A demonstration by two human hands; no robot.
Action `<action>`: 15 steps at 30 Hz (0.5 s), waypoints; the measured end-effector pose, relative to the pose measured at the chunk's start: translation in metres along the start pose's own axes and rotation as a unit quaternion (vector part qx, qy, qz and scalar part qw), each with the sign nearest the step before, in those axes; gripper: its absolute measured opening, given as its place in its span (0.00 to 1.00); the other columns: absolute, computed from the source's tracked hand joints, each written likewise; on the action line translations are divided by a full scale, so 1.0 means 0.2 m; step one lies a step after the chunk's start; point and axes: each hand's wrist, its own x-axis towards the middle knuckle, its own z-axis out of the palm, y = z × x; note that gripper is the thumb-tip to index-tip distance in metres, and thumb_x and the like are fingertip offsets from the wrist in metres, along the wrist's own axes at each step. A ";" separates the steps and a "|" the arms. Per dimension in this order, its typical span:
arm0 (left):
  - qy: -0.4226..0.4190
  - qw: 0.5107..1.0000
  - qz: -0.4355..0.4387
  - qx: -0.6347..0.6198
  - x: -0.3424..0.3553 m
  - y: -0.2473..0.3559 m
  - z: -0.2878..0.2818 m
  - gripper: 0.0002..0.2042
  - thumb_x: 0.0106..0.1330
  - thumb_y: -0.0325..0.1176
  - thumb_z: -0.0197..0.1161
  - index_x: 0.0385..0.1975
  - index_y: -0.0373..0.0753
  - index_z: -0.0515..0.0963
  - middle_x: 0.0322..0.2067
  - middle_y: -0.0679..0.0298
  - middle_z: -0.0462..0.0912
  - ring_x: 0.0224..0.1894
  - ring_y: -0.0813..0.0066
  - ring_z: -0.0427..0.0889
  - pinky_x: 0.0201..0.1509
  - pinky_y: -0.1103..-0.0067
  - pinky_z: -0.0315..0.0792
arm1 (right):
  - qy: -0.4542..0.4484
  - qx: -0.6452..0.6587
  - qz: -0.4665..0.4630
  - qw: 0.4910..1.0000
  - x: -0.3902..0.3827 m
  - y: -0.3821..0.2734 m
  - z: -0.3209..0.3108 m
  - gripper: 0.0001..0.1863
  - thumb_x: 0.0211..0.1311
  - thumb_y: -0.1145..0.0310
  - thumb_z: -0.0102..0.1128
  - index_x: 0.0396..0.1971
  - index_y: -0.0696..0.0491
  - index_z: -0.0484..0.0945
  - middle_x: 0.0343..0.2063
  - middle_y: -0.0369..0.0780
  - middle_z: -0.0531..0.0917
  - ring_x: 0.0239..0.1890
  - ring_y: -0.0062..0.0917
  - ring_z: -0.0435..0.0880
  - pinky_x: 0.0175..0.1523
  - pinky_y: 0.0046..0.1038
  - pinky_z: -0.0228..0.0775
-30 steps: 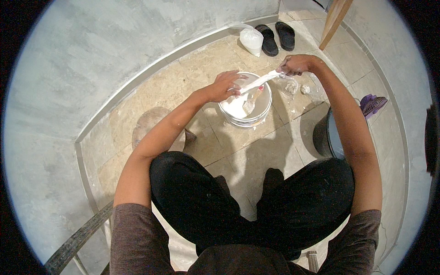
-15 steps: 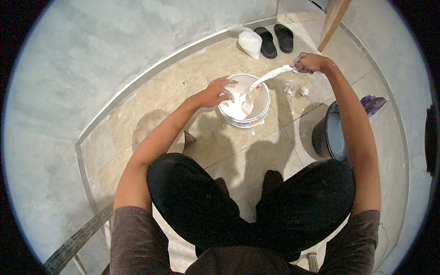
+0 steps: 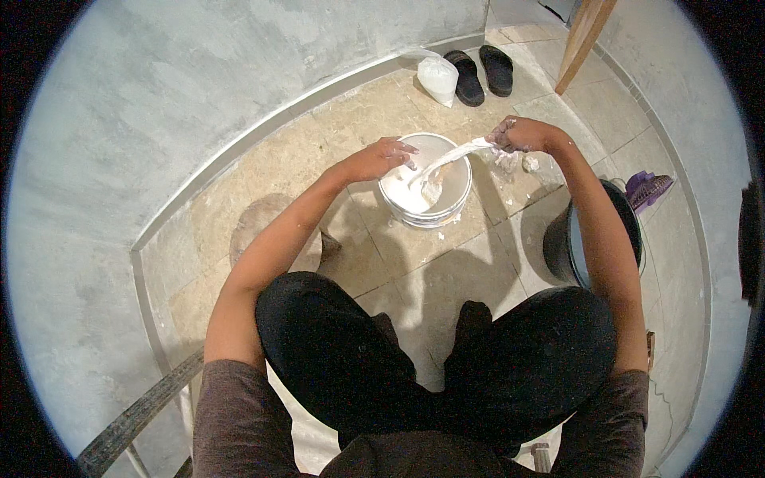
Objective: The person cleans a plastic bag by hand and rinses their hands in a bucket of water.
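A white bucket with white paste inside stands on the floor in front of me. My left hand is at its left rim, fingers stretched out and apart over the opening, tips smeared white; whether it touches the rim I cannot tell. My right hand, to the right of the bucket and beyond its rim, is closed round the end of a long white-coated strip. The strip slants down into the bucket, its lower end in the paste. What kind of thing it is does not show.
At right, under my forearm, stands a black bucket of greyish liquid, with a purple item beside it. Black slippers and a white bag lie by the wall. A round stool-like block is at left.
My right hand has come down and to the left, nearer the bucket, with the white strip still in it. The left hand has shifted slightly at the rim.
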 end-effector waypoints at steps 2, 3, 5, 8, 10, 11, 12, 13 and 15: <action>0.041 0.998 0.025 0.050 -0.01 0.02 0.00 0.13 0.66 0.38 0.53 0.40 0.40 0.82 0.53 0.60 0.75 0.60 0.61 0.64 0.66 0.72 0.56 | -0.002 0.012 -0.055 0.998 -0.07 -0.03 0.02 0.19 0.59 0.59 0.55 0.44 0.55 0.78 0.32 0.37 0.75 0.34 0.21 0.76 0.42 0.23 0.69; 0.043 0.997 0.027 0.056 -0.01 0.03 -0.01 0.12 0.66 0.38 0.55 0.41 0.41 0.81 0.53 0.61 0.75 0.60 0.61 0.65 0.66 0.70 0.56 | -0.004 0.018 -0.083 0.996 -0.08 -0.03 0.01 0.18 0.60 0.59 0.54 0.43 0.56 0.79 0.31 0.37 0.75 0.33 0.21 0.76 0.43 0.24 0.69; 0.043 0.996 0.032 0.068 0.02 0.06 -0.02 0.11 0.65 0.38 0.57 0.41 0.42 0.81 0.53 0.63 0.76 0.60 0.60 0.65 0.66 0.67 0.54 | -0.020 0.019 -0.056 0.998 -0.05 0.04 0.07 0.17 0.62 0.59 0.52 0.39 0.57 0.80 0.29 0.38 0.75 0.31 0.21 0.76 0.38 0.25 0.72; 0.039 0.999 0.001 0.027 0.04 0.06 -0.04 0.10 0.62 0.38 0.61 0.38 0.42 0.81 0.47 0.62 0.80 0.55 0.63 0.72 0.63 0.67 0.59 | 0.040 0.209 -0.026 0.977 -0.15 0.05 0.23 0.18 0.66 0.57 0.49 0.35 0.57 0.81 0.22 0.39 0.76 0.26 0.22 0.76 0.31 0.26 0.73; 0.088 0.995 -0.007 0.042 0.04 0.08 -0.04 0.09 0.62 0.39 0.61 0.36 0.41 0.81 0.43 0.62 0.81 0.51 0.64 0.74 0.58 0.68 0.63 | 0.032 0.288 -0.028 0.957 -0.19 0.06 0.28 0.18 0.66 0.58 0.50 0.34 0.58 0.81 0.22 0.39 0.77 0.26 0.22 0.76 0.30 0.26 0.73; 0.112 0.992 -0.010 0.049 0.03 0.11 -0.05 0.09 0.62 0.39 0.61 0.35 0.41 0.81 0.42 0.61 0.81 0.49 0.64 0.76 0.56 0.68 0.65 | 0.029 0.327 -0.028 0.944 -0.21 0.06 0.30 0.18 0.66 0.58 0.51 0.33 0.58 0.82 0.23 0.39 0.78 0.25 0.22 0.76 0.30 0.26 0.73; 0.154 0.982 0.005 0.106 0.03 0.13 -0.05 0.09 0.62 0.39 0.62 0.34 0.40 0.80 0.39 0.60 0.81 0.46 0.64 0.76 0.52 0.69 0.66 | 0.044 0.338 -0.027 0.940 -0.23 0.05 0.33 0.16 0.65 0.59 0.52 0.35 0.57 0.81 0.27 0.39 0.82 0.26 0.21 0.78 0.32 0.24 0.73; 0.197 0.967 0.023 0.162 0.04 0.17 -0.06 0.10 0.62 0.39 0.62 0.33 0.39 0.80 0.36 0.60 0.81 0.42 0.63 0.77 0.48 0.70 0.68 | 0.044 0.346 -0.026 0.937 -0.25 0.05 0.34 0.16 0.66 0.59 0.52 0.35 0.57 0.81 0.28 0.38 0.82 0.27 0.21 0.78 0.33 0.23 0.73; 0.262 0.949 0.016 0.175 0.08 0.25 -0.05 0.12 0.62 0.40 0.62 0.31 0.36 0.79 0.31 0.57 0.81 0.34 0.63 0.78 0.40 0.70 0.69 | 0.046 0.361 -0.023 0.931 -0.28 0.07 0.38 0.16 0.66 0.60 0.52 0.37 0.57 0.81 0.30 0.37 0.83 0.29 0.21 0.80 0.36 0.22 0.73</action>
